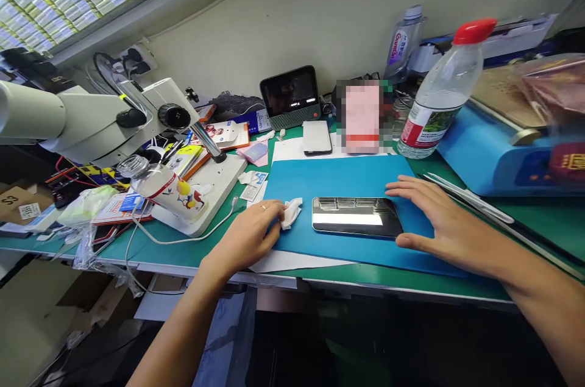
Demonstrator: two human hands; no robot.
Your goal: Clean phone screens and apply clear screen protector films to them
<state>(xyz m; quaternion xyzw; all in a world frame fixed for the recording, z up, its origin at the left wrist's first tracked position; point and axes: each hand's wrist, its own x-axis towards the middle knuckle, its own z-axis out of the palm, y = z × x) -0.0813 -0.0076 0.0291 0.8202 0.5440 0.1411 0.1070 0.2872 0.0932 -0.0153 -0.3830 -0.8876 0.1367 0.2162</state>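
I had the left hand (249, 234) curled at the near left corner of the blue mat (347, 183), its fingertips pinched on a small white wipe (291, 213) that lay just beside the left end of the phone (356, 216). The phone rested flat, glossy face up, in the near middle of the mat, its glass throwing back the ceiling lights. My right hand (439, 222) lay spread and flat on the mat, holding nothing, the thumb touching or almost touching the phone's right end; from this angle I could not tell which. I judged the wiping would go best with that thumb braced against the end so the phone could not skid, and the wipe drawn across in one direction, lightly, with a clean fold leading. A water bottle (441, 97) stood behind the mat to the right, the microscope (91, 119) to the left, a second phone (317, 137) farther back.
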